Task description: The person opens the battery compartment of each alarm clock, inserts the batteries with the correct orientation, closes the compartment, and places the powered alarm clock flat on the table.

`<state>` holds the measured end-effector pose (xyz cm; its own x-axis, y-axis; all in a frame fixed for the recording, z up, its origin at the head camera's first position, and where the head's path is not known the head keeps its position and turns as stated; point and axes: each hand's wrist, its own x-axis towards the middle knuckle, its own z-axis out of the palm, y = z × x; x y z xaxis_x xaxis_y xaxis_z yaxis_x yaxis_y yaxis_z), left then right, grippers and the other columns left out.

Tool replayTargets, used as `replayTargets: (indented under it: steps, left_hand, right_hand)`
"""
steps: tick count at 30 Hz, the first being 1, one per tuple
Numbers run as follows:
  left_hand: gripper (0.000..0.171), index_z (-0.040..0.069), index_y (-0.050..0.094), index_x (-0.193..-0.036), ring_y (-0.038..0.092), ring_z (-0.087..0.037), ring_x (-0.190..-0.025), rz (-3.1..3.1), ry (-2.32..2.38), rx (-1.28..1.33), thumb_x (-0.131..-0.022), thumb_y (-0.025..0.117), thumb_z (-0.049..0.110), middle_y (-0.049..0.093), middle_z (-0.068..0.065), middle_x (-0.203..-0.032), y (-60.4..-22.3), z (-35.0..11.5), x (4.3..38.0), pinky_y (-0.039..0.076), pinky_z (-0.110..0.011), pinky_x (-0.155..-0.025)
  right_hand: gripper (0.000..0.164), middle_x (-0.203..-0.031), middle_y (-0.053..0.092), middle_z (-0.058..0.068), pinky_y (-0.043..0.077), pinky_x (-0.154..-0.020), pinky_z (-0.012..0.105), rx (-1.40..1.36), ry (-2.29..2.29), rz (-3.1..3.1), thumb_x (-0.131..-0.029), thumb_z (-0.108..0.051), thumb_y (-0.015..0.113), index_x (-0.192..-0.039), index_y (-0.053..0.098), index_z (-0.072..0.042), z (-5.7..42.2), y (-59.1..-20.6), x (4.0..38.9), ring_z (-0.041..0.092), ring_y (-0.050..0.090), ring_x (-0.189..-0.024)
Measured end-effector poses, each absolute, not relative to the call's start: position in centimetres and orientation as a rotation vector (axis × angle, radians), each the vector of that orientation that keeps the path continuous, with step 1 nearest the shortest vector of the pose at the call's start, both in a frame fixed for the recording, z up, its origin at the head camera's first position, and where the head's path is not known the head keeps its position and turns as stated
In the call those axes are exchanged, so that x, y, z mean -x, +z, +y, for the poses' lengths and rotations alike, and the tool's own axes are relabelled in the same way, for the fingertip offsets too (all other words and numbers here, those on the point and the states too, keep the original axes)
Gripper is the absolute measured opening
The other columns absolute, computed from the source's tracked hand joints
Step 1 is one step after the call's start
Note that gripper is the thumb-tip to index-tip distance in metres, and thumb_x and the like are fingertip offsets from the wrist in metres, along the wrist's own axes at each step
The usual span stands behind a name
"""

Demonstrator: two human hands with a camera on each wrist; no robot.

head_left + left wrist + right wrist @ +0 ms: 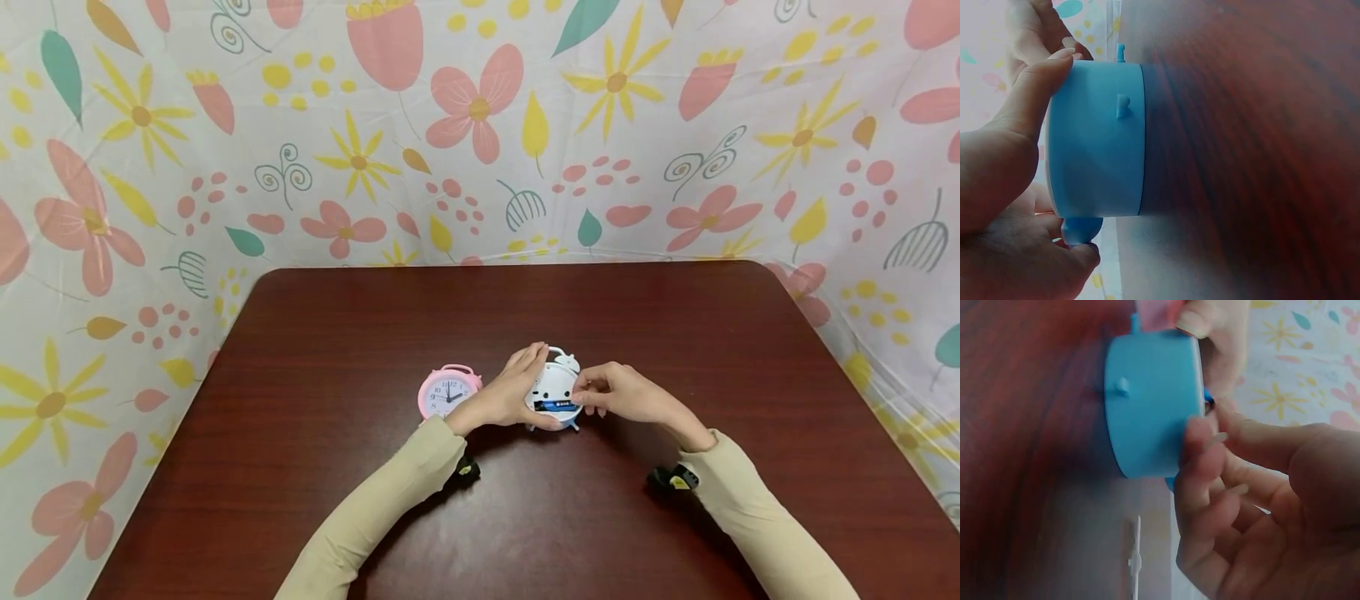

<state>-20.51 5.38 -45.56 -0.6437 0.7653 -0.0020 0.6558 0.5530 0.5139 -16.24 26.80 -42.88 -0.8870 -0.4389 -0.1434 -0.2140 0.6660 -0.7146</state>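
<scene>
A light blue alarm clock [552,377] with a white back lies back upward on the table. In its open battery slot sits a blue battery [557,407]. My left hand [504,395] grips the clock from its left side, the thumb on the rim near the legs and fingers by the bell [1082,230]. With curled fingers, my right hand [626,393] pinches at the battery's right end; the fingertips partly hide it. In the right wrist view, other fingers of that hand touch the clock's rim. Left of it, a pink alarm clock [442,392] is partly covered by my left forearm.
A small thin white piece [1135,561] lies on the table beside the blue clock in the right wrist view. The dark wooden table [570,533] meets a flower-patterned cloth [480,192] at its back and sides. Small black devices hang at both wrists.
</scene>
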Motion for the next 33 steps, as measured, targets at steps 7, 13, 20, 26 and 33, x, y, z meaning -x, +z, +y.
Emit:
replayTargets:
  steps: [7,13,20,26,33]
  left_hand:
    - [0.114,-0.001,0.010,-0.145,0.010,-0.026,-0.141,2.564,0.743,-1.182,-0.067,0.076,0.049,0.013,-0.016,-0.153,-45.6,5.3,20.5,0.019,-0.036,-0.114]
    - [0.115,0.001,0.013,-0.146,0.013,-0.025,-0.141,2.569,0.755,-1.161,-0.065,0.076,0.051,0.014,-0.014,-0.153,-45.6,5.2,20.7,0.021,-0.036,-0.113]
    - [0.114,0.002,0.014,-0.146,0.014,-0.025,-0.140,2.573,0.738,-1.144,-0.065,0.077,0.050,0.015,-0.013,-0.153,-45.5,5.2,20.7,0.022,-0.036,-0.112]
    - [0.113,0.000,0.016,-0.145,0.016,-0.027,-0.139,2.582,0.729,-1.171,-0.065,0.077,0.050,0.018,-0.014,-0.152,-45.6,5.4,20.5,0.024,-0.035,-0.112]
    - [0.112,0.001,0.015,-0.145,0.016,-0.026,-0.140,2.591,0.725,-1.167,-0.065,0.077,0.049,0.017,-0.014,-0.152,-45.5,5.5,20.5,0.023,-0.035,-0.112]
  right_hand:
    - [0.010,-0.065,0.064,0.011,0.045,-0.052,0.023,0.458,-1.066,2.578,-0.079,-0.023,0.070,-0.079,0.067,-0.014,26.9,-42.7,16.8,0.021,0.058,-0.058]
    - [0.009,-0.062,0.064,0.013,0.041,-0.051,0.024,0.360,-1.034,2.615,-0.076,-0.023,0.073,-0.076,0.068,-0.014,26.4,-42.5,16.9,0.020,0.057,-0.056]
    - [0.008,-0.060,0.065,0.009,0.045,-0.056,0.028,0.274,-0.959,2.664,-0.074,-0.020,0.075,-0.071,0.070,-0.015,25.6,-42.1,17.0,0.019,0.059,-0.054]
    - [0.009,-0.053,0.061,0.001,0.043,-0.056,0.027,0.253,-0.831,2.674,-0.072,-0.019,0.076,-0.067,0.069,-0.017,25.4,-41.6,17.3,0.019,0.060,-0.053]
    - [0.011,-0.050,0.057,-0.006,0.040,-0.054,0.025,0.200,-0.696,2.689,-0.071,-0.023,0.077,-0.065,0.068,-0.018,24.9,-40.8,17.6,0.012,0.055,-0.051]
